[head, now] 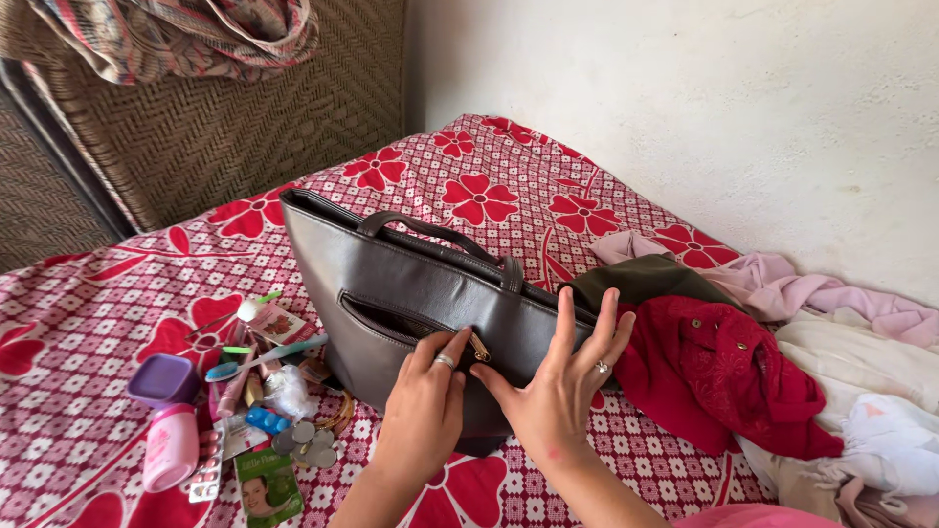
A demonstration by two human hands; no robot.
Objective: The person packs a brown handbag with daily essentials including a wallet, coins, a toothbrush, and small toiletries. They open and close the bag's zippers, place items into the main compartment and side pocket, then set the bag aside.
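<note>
A dark brown leather handbag (391,284) stands upright on a bed covered by a red and white flowered sheet (108,303). Its front zip pocket (377,321) gapes partly open. My left hand (423,411) pinches the small zip pull (479,347) with thumb and forefinger; a ring sits on one finger. My right hand (558,386) lies flat against the bag's front, fingers spread, steadying it just right of the zip.
Small items lie left of the bag: a purple jar (164,379), a pink bottle (170,447), a toothbrush (264,358), coins (305,445), a green sachet (266,487). A heap of clothes, red (724,376), pink and white, lies at the right by the wall. A wicker headboard (225,127) stands behind.
</note>
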